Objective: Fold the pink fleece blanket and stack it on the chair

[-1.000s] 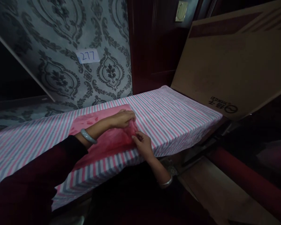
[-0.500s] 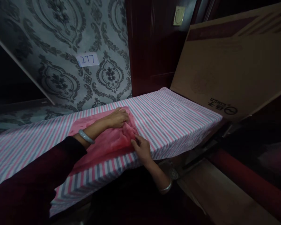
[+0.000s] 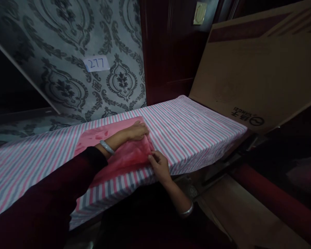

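A thin pink-red plastic bag [image 3: 129, 155] lies flat on the striped cloth, wrinkled along its right end. My left hand [image 3: 138, 131], with a pale bangle at the wrist, is closed on the bag's upper right corner. At the lower right corner, my right hand [image 3: 159, 166] pinches the edge between thumb and fingers. The fingertips of the left hand are partly hidden by the hand itself. Small darker patches show on the bag's upper left part.
A pink, white and grey striped cloth [image 3: 189, 128] covers the long table. Behind it stands a patterned wall with a paper label [image 3: 96, 63] reading 277. A large cardboard box [image 3: 254, 69] leans at the right, near a dark red door [image 3: 168, 52].
My left hand has moved slightly right along the bag's end, and the left forearm has followed. My right hand has shifted a little right, still at the lower corner.
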### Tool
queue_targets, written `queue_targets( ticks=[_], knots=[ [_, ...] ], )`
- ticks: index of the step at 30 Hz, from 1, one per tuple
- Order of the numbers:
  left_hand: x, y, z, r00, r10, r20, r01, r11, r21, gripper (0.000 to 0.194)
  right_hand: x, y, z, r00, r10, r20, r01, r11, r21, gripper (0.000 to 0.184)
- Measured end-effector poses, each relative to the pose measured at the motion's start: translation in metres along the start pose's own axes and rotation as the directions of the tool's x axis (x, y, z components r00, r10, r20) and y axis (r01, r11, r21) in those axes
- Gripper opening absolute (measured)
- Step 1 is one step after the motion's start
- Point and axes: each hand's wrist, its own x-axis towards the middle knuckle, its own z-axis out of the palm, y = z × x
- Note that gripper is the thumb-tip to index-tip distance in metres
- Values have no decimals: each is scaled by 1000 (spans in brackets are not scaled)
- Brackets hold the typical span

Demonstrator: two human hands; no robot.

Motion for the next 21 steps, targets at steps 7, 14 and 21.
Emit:
queue_targets(
  ticks=[7, 14, 21],
  knots=[
    [5, -8, 8, 1000, -4, -9, 4, 1000, 27, 36, -2, -2, 1, 988, 126, 85, -134, 987, 92, 25],
    [-20, 25, -11, 997, 71, -17, -73, 981, -181, 29, -2, 7, -1, 994, 88, 63, -88, 996, -3, 30],
    [-37, 51, -11, 987, 162, -6, -162, 979, -123, 21, -4, 6, -1, 992, -121, 45, 125, 986, -109, 21]
  ],
)
